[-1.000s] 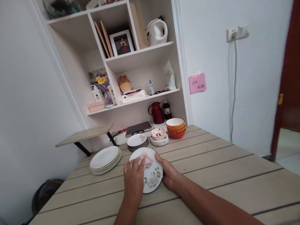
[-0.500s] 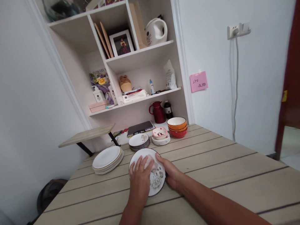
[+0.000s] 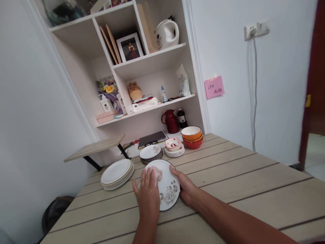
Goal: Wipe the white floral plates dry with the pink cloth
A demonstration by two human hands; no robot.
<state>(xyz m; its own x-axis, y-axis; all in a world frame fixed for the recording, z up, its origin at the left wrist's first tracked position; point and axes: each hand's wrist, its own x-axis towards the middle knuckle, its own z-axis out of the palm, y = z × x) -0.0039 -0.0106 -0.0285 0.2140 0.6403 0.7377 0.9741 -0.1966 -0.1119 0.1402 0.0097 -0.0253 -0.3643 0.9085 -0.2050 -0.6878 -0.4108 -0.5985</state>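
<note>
- Pressing pink cloth (image 3: 157,173) onto flowered plate (image 3: 166,184) with my left hand (image 3: 148,195), fingers spread
- My right hand (image 3: 185,186) pinches flowered plate's rim, between hands
- White plates (image 3: 116,172) stacked left of hands on surface (image 3: 228,176)

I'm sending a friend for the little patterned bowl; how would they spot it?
Toward the wooden table's far edge, find the small white plates left of the orange bowls. The patterned bowl sits atop them, squarish and pink, unlike its round neighbours.
</note>
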